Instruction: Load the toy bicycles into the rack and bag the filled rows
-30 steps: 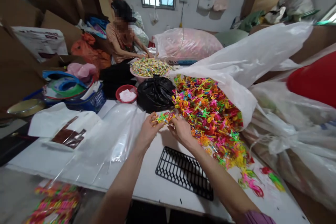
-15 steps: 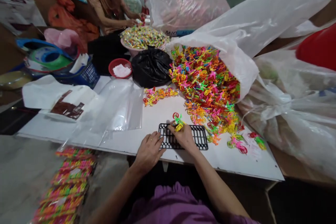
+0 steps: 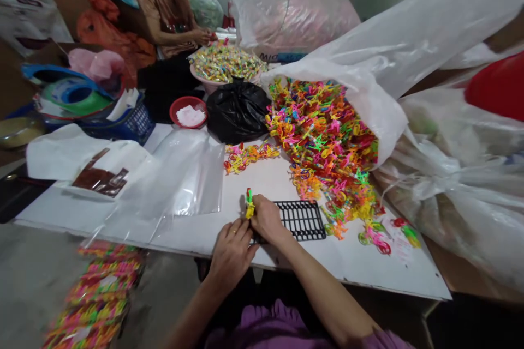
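toy (image 3: 248,204): long axis ~upright, tip pts far, at left end of grid (image 3: 303,221), near side of table (image 3: 360,267) | white bag (image 3: 368,92) on its side, right, spilling coloured toys (image 3: 327,142); red bowl (image 3: 188,112) far-left w/ white stuff | R hand (image 3: 266,221) pinches toy; L hand (image 3: 231,245) just beside, grip can't tell

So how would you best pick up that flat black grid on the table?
Probably by its near right corner, coming from the right. The black grid lies flat, its left end sits under the right hand holding a small toy, and its open bars let fingers hook through.
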